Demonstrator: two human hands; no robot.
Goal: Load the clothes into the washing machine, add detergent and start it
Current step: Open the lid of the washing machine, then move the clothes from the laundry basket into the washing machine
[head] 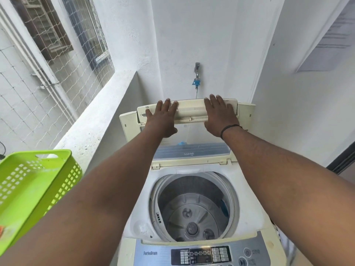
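A cream top-loading washing machine (pixel 255 223) stands in front of me with its folding lid (pixel 190 110) raised upright against the back wall. My left hand (pixel 163 118) lies flat on the left part of the lid's upper panel, fingers spread. My right hand (pixel 219 116), a black band on its wrist, lies flat on the right part. The steel drum (pixel 194 208) is exposed below and holds no clothes that I can see. The control panel (pixel 201 255) with its buttons runs along the near edge. A green plastic basket (pixel 34 185) stands at the left.
A water tap (pixel 197 70) with a blue hose fitting (pixel 196 82) sticks out of the white wall behind the machine. A concrete ledge (pixel 99 120) runs along the left under a netted window (pixel 57 60). A white wall closes the right side.
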